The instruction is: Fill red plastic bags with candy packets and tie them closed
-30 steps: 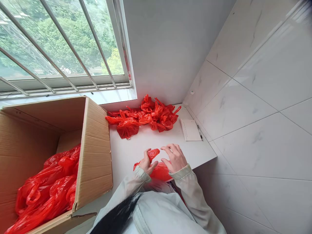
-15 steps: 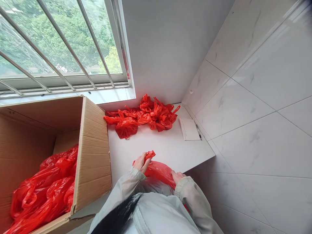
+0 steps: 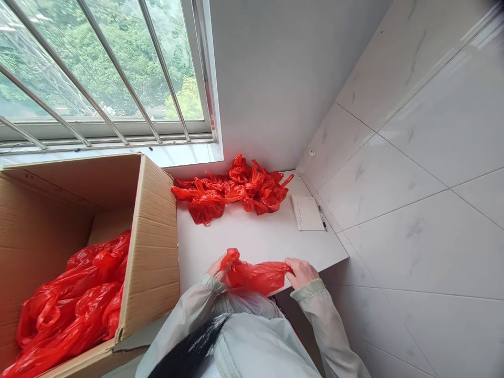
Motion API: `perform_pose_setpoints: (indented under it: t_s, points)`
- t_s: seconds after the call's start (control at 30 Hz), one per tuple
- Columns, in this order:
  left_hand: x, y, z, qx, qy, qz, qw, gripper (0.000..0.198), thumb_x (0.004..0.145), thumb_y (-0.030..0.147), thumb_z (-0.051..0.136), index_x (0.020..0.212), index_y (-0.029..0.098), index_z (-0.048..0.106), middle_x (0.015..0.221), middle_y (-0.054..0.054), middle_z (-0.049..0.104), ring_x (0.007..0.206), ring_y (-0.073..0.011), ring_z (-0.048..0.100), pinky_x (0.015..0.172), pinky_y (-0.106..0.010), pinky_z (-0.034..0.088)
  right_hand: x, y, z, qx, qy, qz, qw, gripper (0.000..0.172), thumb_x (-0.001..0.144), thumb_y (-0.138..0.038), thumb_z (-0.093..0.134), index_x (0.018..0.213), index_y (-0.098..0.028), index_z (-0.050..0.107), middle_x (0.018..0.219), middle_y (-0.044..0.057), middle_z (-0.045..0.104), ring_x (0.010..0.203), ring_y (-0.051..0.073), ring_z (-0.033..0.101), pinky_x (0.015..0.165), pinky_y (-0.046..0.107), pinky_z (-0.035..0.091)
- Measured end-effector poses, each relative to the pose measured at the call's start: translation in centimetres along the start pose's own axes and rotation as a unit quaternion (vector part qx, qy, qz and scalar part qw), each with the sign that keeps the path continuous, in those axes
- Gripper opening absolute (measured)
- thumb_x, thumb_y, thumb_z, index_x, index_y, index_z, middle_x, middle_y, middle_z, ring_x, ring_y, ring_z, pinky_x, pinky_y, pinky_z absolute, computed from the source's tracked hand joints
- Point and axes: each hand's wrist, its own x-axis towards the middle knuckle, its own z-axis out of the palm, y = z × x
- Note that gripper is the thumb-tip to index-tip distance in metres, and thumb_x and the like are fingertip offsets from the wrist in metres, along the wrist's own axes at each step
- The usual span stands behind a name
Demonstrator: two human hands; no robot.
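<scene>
Red bag (image 3: 258, 278), held taut at the near edge of the desk (image 3: 236, 236). Your left hand (image 3: 217, 268), partly hidden by the plastic, grips its bunched end; your right hand (image 3: 302, 273) pinches the opposite end between thumb and fingers. Knotted bags (image 3: 252, 189) lie heaped along the desk's back. Toward the desk's right end are a notebook (image 3: 307, 213) and, just beside it, a pen (image 3: 322, 218). At the desk's left, a carton (image 3: 153, 252) contains crumpled bags (image 3: 81, 302).

Pale grey-green jacket (image 3: 268, 336) with creased long sleeves (image 3: 333, 336) and banded cuffs (image 3: 308, 290); hair (image 3: 195, 344) lies over the jacket beside a stitched seam (image 3: 225, 353).
</scene>
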Motion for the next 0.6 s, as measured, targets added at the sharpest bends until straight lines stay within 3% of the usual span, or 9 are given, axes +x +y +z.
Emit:
perform_pose_setpoints:
  t_s: [0.1,0.23,0.33,0.43,0.5,0.6]
  points:
    - [0.1,1.0,-0.4,-0.076,0.017,-0.006,0.997,0.058,0.096,0.049,0.020,0.104,0.018,0.068,0.104,-0.014,0.075,0.101,-0.0274,0.070,0.094,-0.044,0.055,1.3,-0.3,-0.9,0.141,0.081,-0.047,0.986,0.014,0.078,-0.016,0.052,0.074,-0.022,0.063,0.076,0.002,0.064,0.066,0.015,0.055,0.062,0.026,0.041]
    - [0.4,1.2,-1.0,-0.128,0.043,-0.040,0.990,0.061,0.099,0.048,0.014,0.104,0.015,0.065,0.123,-0.018,0.068,0.109,-0.0281,0.068,0.093,-0.041,0.057,2.5,0.1,-0.3,0.330,0.168,-0.040,0.928,0.015,0.081,-0.031,0.053,0.081,-0.020,0.064,0.081,0.003,0.063,0.070,0.015,0.057,0.063,0.024,0.047]
    - [0.2,0.4,-1.3,-0.118,0.050,-0.083,0.988,0.064,0.100,0.048,0.011,0.113,0.012,0.062,0.126,-0.021,0.066,0.115,-0.0277,0.066,0.097,-0.042,0.054,2.9,1.1,0.9,0.367,0.186,0.011,0.911,0.020,0.081,-0.035,0.052,0.084,-0.018,0.063,0.082,0.004,0.062,0.071,0.016,0.058,0.063,0.025,0.048]
    - [-0.3,-0.8,-1.3,-0.066,0.045,-0.102,0.992,0.059,0.098,0.050,0.025,0.125,0.010,0.057,0.129,-0.022,0.064,0.121,-0.0323,0.061,0.106,-0.052,0.046,2.9,2.4,2.1,0.326,0.165,0.058,0.929,0.020,0.079,-0.034,0.052,0.087,-0.020,0.062,0.088,0.004,0.064,0.069,0.016,0.059,0.060,0.026,0.048]
    - [-0.6,-1.7,-1.3,-0.026,0.036,-0.089,0.995,0.059,0.089,0.050,0.046,0.132,0.009,0.052,0.134,-0.023,0.060,0.127,-0.0354,0.056,0.111,-0.056,0.039,2.9,3.2,2.9,0.290,0.147,0.080,0.942,0.032,0.075,-0.032,0.057,0.105,-0.022,0.062,0.101,0.005,0.065,0.070,0.016,0.061,0.060,0.028,0.049]
    - [-0.7,-3.2,-1.3,0.042,0.017,-0.053,0.998,0.088,0.065,0.041,0.072,0.140,0.008,0.042,0.144,-0.023,0.050,0.137,-0.0379,0.043,0.118,-0.054,0.029,3.1,4.4,4.8,0.272,0.115,0.094,0.951,0.080,0.063,-0.026,0.070,0.139,-0.027,0.043,0.124,0.008,0.058,0.084,0.019,0.066,0.071,0.034,0.054]
